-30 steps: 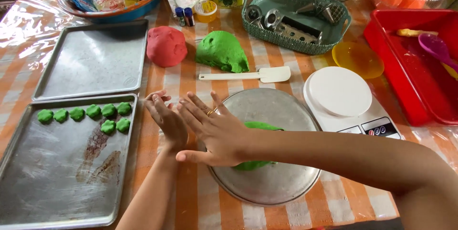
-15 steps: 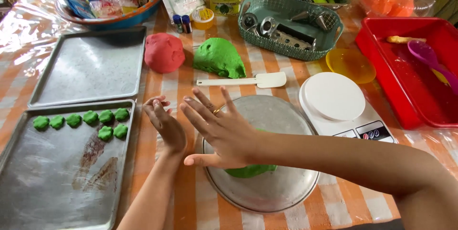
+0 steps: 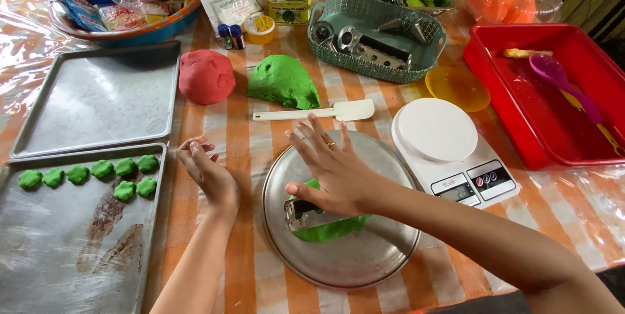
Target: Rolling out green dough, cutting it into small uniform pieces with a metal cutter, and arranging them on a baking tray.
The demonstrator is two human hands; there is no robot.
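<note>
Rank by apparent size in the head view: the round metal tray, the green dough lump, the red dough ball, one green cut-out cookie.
1. Round metal tray
2. Green dough lump
3. Red dough ball, only slightly smaller than the green lump, so that order is unsure
4. Green cut-out cookie

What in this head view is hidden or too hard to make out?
- Green dough on the round tray: mostly under the right hand.
- Metal piece beside the thumb: kind unclear.
- Left hand: fingers curled, contents unseen.
- Scale display: too small.
- Lower baking tray: cut by the frame edge.
</note>
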